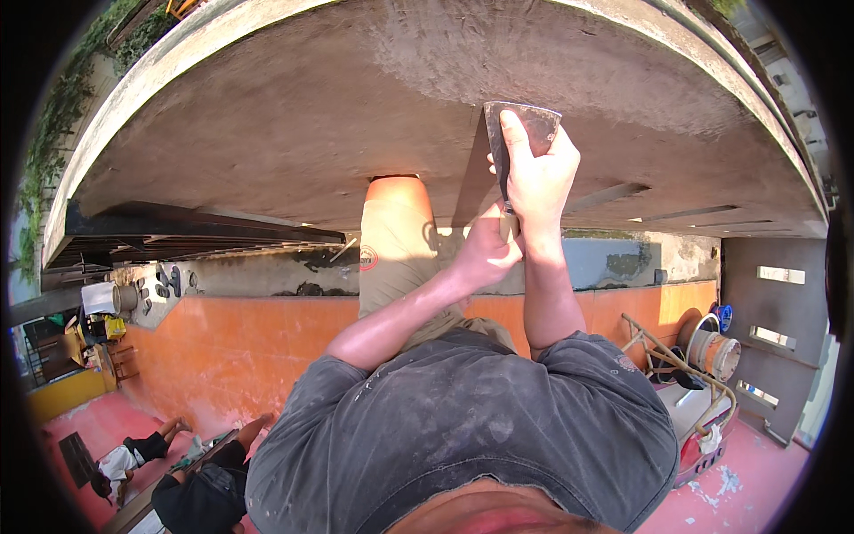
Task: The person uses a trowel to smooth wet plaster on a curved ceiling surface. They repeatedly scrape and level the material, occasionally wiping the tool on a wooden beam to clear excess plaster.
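Gripping its pale handle (509, 229), my left hand (486, 246) holds a broad dark-metal scraper (537, 130); just beyond, my right hand (541, 178) clasps the blade (535, 114), likely for steadiness.

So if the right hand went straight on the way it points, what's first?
Likely the rough grey-brown surface, with the scraper in the right hand leading. Depth is unclear; the blade edge may already touch it.
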A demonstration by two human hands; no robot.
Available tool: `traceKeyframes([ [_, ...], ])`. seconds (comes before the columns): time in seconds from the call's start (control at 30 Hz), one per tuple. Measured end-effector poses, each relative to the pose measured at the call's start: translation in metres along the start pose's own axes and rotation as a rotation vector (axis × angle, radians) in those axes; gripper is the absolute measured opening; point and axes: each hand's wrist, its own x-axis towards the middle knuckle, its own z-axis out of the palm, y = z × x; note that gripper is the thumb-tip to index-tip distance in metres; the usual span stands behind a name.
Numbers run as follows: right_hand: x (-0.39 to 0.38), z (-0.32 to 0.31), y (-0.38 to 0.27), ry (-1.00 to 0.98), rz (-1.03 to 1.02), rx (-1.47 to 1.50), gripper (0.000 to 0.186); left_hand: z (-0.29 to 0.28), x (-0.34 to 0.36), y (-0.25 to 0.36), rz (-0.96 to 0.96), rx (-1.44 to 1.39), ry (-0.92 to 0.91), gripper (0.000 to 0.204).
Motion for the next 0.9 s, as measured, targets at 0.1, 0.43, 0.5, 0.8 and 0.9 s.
traceKeyframes([
  [0.1, 0.0, 0.0, 0.002, -0.014, -0.005, 0.017, 0.017, 0.0, -0.001, -0.001, -0.151, -0.016, 0.003, 0.048],
  [0.43, 0.003, 0.007, -0.008, -0.029, -0.07, 0.048, 0.016, -0.01, 0.007, 0.02, -0.265, -0.019, -0.01, 0.06],
  [0.5, 0.0, 0.004, 0.008, -0.005, -0.047, 0.04, 0.017, -0.008, 0.0, 0.009, -0.202, -0.003, -0.02, 0.061],
  [0.8, 0.0, 0.002, 0.01, -0.02, -0.047, 0.024, 0.019, -0.006, 0.0, -0.001, -0.316, -0.057, -0.029, 0.061],
  [0.9, 0.001, 0.0, 0.006, -0.019, -0.051, 0.011, 0.02, -0.003, 0.0, -0.005, -0.283, -0.146, -0.008, 0.061],
])
